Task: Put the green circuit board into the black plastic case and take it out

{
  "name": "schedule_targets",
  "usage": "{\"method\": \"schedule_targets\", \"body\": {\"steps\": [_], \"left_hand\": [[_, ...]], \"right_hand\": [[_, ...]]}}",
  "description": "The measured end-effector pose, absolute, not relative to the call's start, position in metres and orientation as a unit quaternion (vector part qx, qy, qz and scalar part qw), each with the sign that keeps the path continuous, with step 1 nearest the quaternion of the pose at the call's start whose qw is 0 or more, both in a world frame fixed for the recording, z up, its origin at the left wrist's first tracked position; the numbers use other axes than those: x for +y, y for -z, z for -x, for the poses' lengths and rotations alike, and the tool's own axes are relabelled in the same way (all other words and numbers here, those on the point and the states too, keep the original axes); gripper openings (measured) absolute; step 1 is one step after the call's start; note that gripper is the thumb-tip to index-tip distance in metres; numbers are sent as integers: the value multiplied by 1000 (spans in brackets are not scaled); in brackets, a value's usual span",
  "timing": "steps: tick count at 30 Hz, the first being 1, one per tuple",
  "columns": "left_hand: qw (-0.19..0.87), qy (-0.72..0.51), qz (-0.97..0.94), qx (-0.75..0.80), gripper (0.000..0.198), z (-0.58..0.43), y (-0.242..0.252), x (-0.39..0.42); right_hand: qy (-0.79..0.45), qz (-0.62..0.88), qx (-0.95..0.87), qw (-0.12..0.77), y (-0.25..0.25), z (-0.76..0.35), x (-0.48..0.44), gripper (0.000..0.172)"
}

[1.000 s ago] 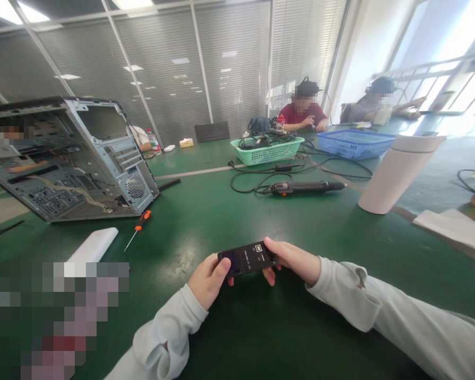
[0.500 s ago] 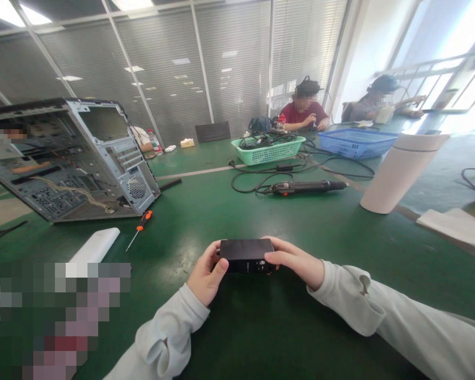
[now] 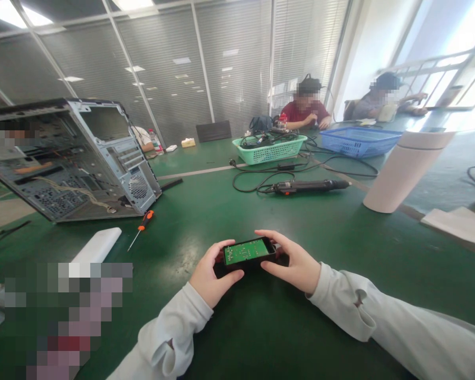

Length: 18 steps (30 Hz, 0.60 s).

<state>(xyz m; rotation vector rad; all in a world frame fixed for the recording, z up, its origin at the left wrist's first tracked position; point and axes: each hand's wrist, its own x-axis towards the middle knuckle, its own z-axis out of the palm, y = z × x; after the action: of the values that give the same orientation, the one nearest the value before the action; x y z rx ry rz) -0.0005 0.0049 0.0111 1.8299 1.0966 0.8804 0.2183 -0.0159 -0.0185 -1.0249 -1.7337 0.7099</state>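
Both my hands hold a small black box (image 3: 248,254) just above the green table (image 3: 261,327). Its open side faces up and shows a green circuit board. My left hand (image 3: 212,273) grips the box's left end, thumb along the near edge. My right hand (image 3: 296,260) wraps the right end with fingers curled over the top. Both sleeves are light grey.
An open computer case (image 3: 67,158) lies at the left, with an orange-handled screwdriver (image 3: 141,227) and a white flat object (image 3: 95,245) in front. An electric screwdriver (image 3: 309,186) with cable, a green basket (image 3: 267,149), a blue basket (image 3: 358,141) and a white cup (image 3: 404,170) stand beyond. Two people sit at the far end.
The box has been turned over in my hands: first its labelled face showed, then a plain black side, now the open side with the green board faces up.
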Motion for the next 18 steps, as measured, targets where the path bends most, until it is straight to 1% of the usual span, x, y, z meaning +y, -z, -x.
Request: {"method": "schedule_targets", "body": {"steps": [2,5,9,14,16,18], "left_hand": [[381,-342,-737,442,49,0,-11,5],[360,-332,-748,447,48,0,-12,4],[352,-311,-761,447,49,0,-11,4],[294,-301,-786,453,52,4,1,9],[273,-298,-794,454,50,5,5,11],[261,-293,-798,457,48,5,6,12]], "right_hand": [[-250,427,-729,473,18,-219,-17,48],[-219,426,-747,461,17,-219,-18,44],[-215,435,-757,437,14,-221,-19,43],[-235,422,-799,359,2,-230,-18,47],[-197,418,-816,348,-6,-230,-16,47],[-131,422,-827,349,-13,-226,-13,42]]}}
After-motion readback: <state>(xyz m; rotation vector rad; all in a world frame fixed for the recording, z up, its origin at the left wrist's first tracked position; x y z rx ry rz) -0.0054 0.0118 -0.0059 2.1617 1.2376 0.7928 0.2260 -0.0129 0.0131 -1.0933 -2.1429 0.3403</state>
